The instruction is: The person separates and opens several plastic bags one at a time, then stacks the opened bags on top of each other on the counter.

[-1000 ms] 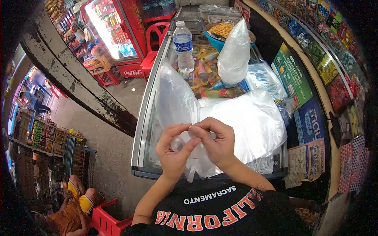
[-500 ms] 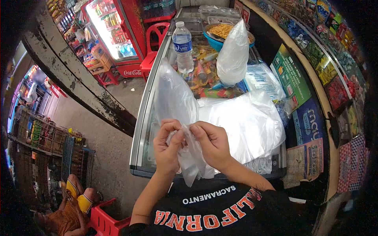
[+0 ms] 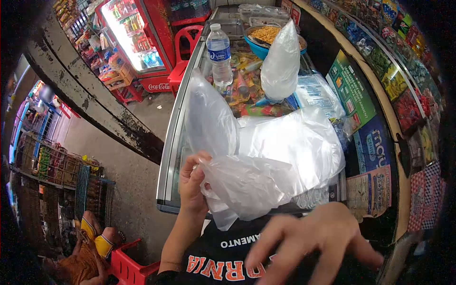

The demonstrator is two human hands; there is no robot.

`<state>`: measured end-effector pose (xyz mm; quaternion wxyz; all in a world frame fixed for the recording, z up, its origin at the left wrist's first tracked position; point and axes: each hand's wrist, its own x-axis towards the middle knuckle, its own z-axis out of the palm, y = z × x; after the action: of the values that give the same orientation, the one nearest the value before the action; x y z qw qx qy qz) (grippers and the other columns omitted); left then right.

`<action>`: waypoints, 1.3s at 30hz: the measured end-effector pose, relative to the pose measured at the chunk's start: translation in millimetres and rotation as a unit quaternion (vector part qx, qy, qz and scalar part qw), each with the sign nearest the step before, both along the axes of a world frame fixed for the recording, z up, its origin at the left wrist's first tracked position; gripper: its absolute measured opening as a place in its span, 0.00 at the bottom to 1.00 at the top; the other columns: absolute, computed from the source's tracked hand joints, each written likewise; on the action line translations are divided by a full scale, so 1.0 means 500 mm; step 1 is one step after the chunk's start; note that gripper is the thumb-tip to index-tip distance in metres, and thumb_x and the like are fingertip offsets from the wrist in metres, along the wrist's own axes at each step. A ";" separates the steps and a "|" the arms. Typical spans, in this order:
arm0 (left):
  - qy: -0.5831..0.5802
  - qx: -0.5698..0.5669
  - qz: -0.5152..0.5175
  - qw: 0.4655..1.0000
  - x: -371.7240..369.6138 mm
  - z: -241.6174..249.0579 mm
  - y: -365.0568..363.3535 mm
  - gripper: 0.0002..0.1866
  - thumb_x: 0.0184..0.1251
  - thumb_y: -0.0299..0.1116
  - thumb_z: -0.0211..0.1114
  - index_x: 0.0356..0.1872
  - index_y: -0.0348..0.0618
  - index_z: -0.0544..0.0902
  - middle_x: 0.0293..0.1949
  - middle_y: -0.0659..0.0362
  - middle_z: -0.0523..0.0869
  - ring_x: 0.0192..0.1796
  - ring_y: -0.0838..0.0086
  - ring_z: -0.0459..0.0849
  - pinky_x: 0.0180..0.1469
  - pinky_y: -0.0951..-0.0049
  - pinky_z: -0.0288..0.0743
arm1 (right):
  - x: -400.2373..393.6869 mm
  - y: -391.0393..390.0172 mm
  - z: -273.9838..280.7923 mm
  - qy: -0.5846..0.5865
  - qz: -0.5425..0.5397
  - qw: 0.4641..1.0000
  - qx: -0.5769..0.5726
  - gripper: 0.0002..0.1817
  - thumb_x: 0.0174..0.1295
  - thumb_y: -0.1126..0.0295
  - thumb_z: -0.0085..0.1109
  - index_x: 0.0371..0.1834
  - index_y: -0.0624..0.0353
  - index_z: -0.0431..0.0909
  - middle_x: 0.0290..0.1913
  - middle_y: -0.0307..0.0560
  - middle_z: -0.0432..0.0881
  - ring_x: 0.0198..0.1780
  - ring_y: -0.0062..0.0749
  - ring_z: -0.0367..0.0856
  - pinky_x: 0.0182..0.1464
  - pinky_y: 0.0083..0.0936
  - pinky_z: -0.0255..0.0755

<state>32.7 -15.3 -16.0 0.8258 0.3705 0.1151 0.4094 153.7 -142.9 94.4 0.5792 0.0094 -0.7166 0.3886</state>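
My left hand [image 3: 192, 183] is closed on the edge of a thin clear plastic bag [image 3: 247, 183], which spreads out to the right over the counter's near end. Low at the right, my right hand [image 3: 316, 235] is apart from the bag, its fingers spread and a little blurred, holding nothing. Behind my left hand stands a puffed-up clear plastic bag [image 3: 211, 114]. To its right lies a stack of white plastic bags [image 3: 304, 147]. Farther back is a tall, pointed white bundle of plastic [image 3: 281, 66].
A water bottle [image 3: 220, 54] stands on the glass-topped counter [image 3: 176, 142], near a blue bowl [image 3: 256, 47] of yellowish food pieces. Snack packs hang along the right. On the left are a painted post [image 3: 95, 90], a red drinks fridge [image 3: 159, 47] and a seated person [image 3: 88, 251].
My right hand has let go of the bag and moved down to the right, fingers spreading. The bag in my left hand has opened out to the right.
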 end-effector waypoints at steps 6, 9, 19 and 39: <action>-0.012 0.011 -0.007 1.000 0.003 0.010 -0.005 0.07 0.52 0.32 0.60 0.30 0.43 0.73 0.33 0.64 0.72 0.24 0.87 0.68 0.23 0.91 0.60 | 0.055 0.010 -0.016 -0.084 -0.082 0.990 -0.082 0.17 0.55 0.57 0.49 0.32 0.62 0.77 0.45 0.60 0.70 0.47 0.51 0.65 0.46 0.37 0.62; -0.056 0.069 -0.010 0.996 0.010 0.007 -0.010 0.06 0.51 0.31 0.61 0.27 0.42 0.74 0.30 0.62 0.72 0.25 0.85 0.68 0.26 0.89 0.60 | 0.044 0.033 -0.049 -0.134 -0.535 0.810 -0.198 0.07 0.39 0.70 0.64 0.24 0.57 0.79 0.41 0.46 0.75 0.42 0.31 0.72 0.43 0.25 0.65; 0.031 0.137 0.002 0.990 0.007 0.020 -0.012 0.07 0.45 0.29 0.65 0.23 0.39 0.76 0.26 0.64 0.70 0.25 0.85 0.64 0.24 0.88 0.54 | 0.022 0.065 -0.092 -0.069 -0.488 0.808 -0.323 0.05 0.44 0.76 0.60 0.25 0.66 0.77 0.22 0.42 0.78 0.26 0.18 0.73 0.31 0.14 0.65; 0.137 0.321 0.122 0.929 0.030 0.037 -0.026 0.08 0.51 0.30 0.60 0.27 0.39 0.70 0.36 0.61 0.71 0.33 0.79 0.71 0.37 0.83 0.65 | 0.021 0.094 -0.142 -0.021 -0.572 0.793 -0.209 0.06 0.43 0.76 0.61 0.25 0.65 0.76 0.21 0.39 0.76 0.20 0.12 0.67 0.22 0.11 0.61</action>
<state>47.7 -28.2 2.6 0.5826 0.6514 0.1333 0.4675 164.1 -95.6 23.5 0.6684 -0.5317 -0.5044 0.1266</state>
